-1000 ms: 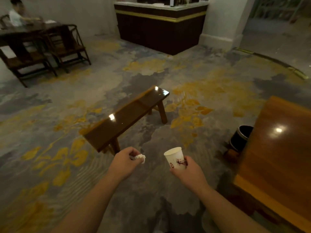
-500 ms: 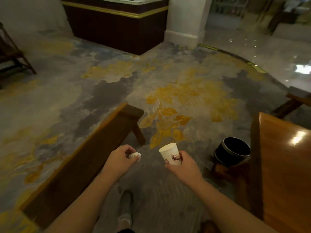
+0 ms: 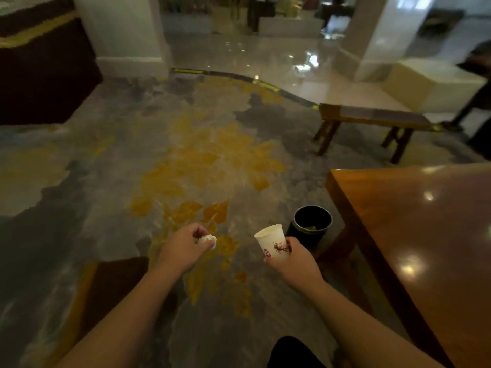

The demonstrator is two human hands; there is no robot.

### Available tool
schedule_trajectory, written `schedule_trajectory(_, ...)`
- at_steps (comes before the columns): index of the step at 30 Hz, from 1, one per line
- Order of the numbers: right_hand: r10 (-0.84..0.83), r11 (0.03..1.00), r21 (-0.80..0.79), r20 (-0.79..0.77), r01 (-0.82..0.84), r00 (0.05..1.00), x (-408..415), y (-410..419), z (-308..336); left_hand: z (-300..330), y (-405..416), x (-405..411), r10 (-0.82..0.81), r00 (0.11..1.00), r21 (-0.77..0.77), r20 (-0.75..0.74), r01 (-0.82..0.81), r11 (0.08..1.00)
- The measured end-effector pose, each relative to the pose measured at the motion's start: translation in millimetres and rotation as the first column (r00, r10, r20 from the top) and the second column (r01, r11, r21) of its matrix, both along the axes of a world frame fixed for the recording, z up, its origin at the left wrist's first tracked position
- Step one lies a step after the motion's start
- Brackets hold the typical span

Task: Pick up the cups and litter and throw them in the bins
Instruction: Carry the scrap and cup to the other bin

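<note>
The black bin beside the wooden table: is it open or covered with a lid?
Open. The black bin shows a dark round mouth with no lid on it, and something pale lies inside. How full it is, I cannot tell.

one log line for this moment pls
left hand: holds crumpled tissue | right hand: holds paper cup | black bin: open, beside table | stage: carrying, nothing dropped yet

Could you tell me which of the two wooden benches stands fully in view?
The far bench, beyond the table, shows its seat and legs; the near bench at lower left is cut off behind the left arm.
</note>
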State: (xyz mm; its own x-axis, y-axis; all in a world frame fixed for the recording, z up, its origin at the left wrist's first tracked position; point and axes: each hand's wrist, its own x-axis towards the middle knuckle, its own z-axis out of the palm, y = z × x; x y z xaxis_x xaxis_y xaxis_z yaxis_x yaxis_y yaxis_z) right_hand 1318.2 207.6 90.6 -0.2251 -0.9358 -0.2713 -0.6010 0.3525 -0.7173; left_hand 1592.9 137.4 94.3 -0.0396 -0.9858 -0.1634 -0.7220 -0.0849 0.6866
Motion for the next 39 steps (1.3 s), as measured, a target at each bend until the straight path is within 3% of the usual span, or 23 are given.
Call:
schedule_trajectory(11,-0.291,0.952,0.099,0.011,0.289,0.957,-91,-165,-67,-49,-235,-136,-0.381,0.922,0.052,0.073,0.378,0.924)
schedule_trajectory(20,-0.339,0.931,0.152,0.012,0.333,0.941,-167,-320,-71,-28,-415,-252,-0.481,0.874,0.021,0.066,0.480,0.877)
schedule_trajectory(24,-0.422,0.894,0.192,0.057,0.405,0.905,-191,-364,-87,-45,-474,-309,-0.541,0.839,0.101,0.061,0.534,0.840)
schedule_trajectory(31,-0.613,0.752,0.330,0.030,0.571,0.790,-223,-411,-128,-99,-567,-423,-0.752,0.655,0.246,0.074,0.719,0.650)
schedule_trajectory(35,-0.765,0.586,0.422,0.004,0.692,0.644,-242,-444,-153,-132,-619,-490,-0.860,0.504,0.295,0.082,0.812,0.503)
schedule_trajectory(39,-0.899,0.378,0.510,0.002,0.772,0.439,-247,-478,-181,-169,-660,-545,-0.953,0.297,0.367,0.067,0.881,0.300)
